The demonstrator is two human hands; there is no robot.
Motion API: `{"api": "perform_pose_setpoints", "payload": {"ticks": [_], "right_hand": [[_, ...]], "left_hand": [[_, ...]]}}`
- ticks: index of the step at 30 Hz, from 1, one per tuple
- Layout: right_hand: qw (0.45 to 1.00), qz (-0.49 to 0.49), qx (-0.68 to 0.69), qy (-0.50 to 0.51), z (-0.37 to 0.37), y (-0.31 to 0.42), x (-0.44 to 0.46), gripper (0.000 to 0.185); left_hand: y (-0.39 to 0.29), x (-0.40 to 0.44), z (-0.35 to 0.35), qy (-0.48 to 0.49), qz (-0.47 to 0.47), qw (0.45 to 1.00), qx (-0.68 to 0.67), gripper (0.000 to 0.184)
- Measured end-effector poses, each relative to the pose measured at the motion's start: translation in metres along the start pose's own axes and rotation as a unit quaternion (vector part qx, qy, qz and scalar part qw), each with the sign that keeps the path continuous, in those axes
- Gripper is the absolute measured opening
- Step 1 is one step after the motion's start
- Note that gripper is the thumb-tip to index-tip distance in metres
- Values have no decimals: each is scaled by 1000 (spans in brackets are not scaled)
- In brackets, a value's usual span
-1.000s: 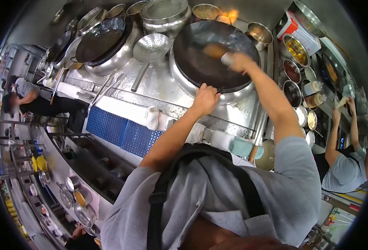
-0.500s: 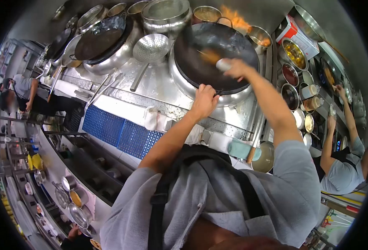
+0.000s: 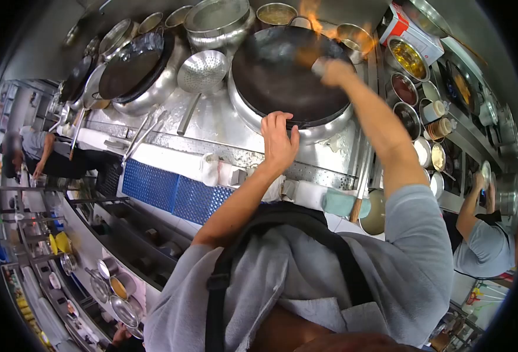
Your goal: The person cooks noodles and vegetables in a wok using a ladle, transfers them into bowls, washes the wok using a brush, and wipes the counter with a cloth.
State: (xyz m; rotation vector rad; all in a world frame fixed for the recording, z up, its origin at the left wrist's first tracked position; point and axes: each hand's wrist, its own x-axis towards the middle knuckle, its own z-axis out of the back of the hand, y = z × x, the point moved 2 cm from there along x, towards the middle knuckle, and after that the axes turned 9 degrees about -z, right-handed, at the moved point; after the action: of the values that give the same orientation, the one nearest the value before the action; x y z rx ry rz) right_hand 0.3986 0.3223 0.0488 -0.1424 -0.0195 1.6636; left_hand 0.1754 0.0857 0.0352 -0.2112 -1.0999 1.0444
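A large dark wok point(image 3: 282, 88) sits on a round steel burner ring. My left hand point(image 3: 279, 142) is at its near rim, fingers stretched out along the edge and thumb apart. My right hand point(image 3: 337, 73) is closed over the wok's far right side. It grips the pale end of a brush-like tool point(image 3: 319, 67). The tool's brown far end is smeared by motion, so its exact kind is unclear. Flames point(image 3: 310, 16) rise behind the wok.
A perforated strainer ladle point(image 3: 203, 70) lies left of the wok, and a second dark wok point(image 3: 133, 71) stands farther left. Seasoning bowls point(image 3: 408, 57) line the right. A long-handled tool point(image 3: 361, 188) lies near the front edge. Other people stand at far left and right.
My right hand has moved toward the wok's far side with the brush-like tool. My left fingers have straightened at the rim. The right-hand co-worker's arms have lowered; the view has shifted slightly.
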Motion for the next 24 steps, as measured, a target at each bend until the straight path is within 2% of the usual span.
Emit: {"api": "perform_pose_setpoints", "payload": {"ticks": [1, 2, 3, 4, 5, 6, 7, 8, 9, 10, 11, 12, 13, 15, 16, 17, 18, 19, 21, 23, 24], "right_hand": [[970, -28, 157, 184, 46, 46, -62, 58], [950, 70, 241, 188, 18, 62, -71, 67], [899, 106, 313, 289, 35, 75, -104, 70], [877, 126, 351, 303, 47, 78, -135, 73], [894, 333, 297, 31, 4, 51, -136, 77], [909, 316, 245, 118, 29, 23, -156, 77], [869, 93, 283, 395, 97, 6, -180, 77], [869, 66, 252, 421, 106, -36, -165, 79], [906, 24, 198, 374, 92, -88, -136, 77], [954, 30, 98, 283, 99, -122, -100, 70], [982, 35, -5, 185, 107, -143, -72, 64], [999, -8, -21, 40, 110, -131, -57, 57], [993, -47, -36, -103, 105, -108, -42, 50], [974, -138, 26, -178, 38, -81, -6, 41], [988, -131, 55, -63, 20, -47, -8, 41], [998, -37, -8, -44, -2, -11, -23, 47], [974, -51, 137, 175, 20, 27, -62, 63], [964, 87, 233, 96, -14, 43, -72, 72], [890, 117, 333, 289, 27, 62, -124, 78], [870, 92, 341, 343, 48, 6, -136, 82], [917, 100, 259, 287, 40, -43, -123, 75]], "left_hand": [[0, 1, 1, -8, -4, 1000, 2, 34], [0, 2, 6, -22, -8, 1000, 8, 32], [1, 5, 14, -40, -9, 999, 12, 31], [4, 7, 22, -60, -9, 998, 19, 30], [7, 7, 26, -63, -4, 998, 25, 29], [10, 6, 31, -65, 1, 997, 31, 28], [13, 7, 35, -65, 2, 997, 38, 27], [13, 9, 34, -49, 15, 998, 37, 25], [13, 11, 27, 4, 20, 999, 46, 22], [13, 13, 17, 58, 24, 997, 54, 21], [14, 13, 7, 111, 26, 992, 63, 20], [16, 11, -6, 201, 23, 977, 73, 26], [19, 9, -15, 214, 9, 972, 96, 27], [24, 3, -27, 242, -18, 959, 144, 30], [26, 4, -26, 240, -25, 963, 123, 32], [27, 2, -26, 237, -27, 964, 119, 32], [30, 2, -27, 233, -30, 965, 115, 32], [32, 1, -27, 226, -32, 967, 109, 31], [36, 2, -28, 203, -29, 974, 92, 32], [35, -7, -25, 214, -17, 974, 76, 31], [34, -6, -24, 227, -11, 971, 69, 31]]}}
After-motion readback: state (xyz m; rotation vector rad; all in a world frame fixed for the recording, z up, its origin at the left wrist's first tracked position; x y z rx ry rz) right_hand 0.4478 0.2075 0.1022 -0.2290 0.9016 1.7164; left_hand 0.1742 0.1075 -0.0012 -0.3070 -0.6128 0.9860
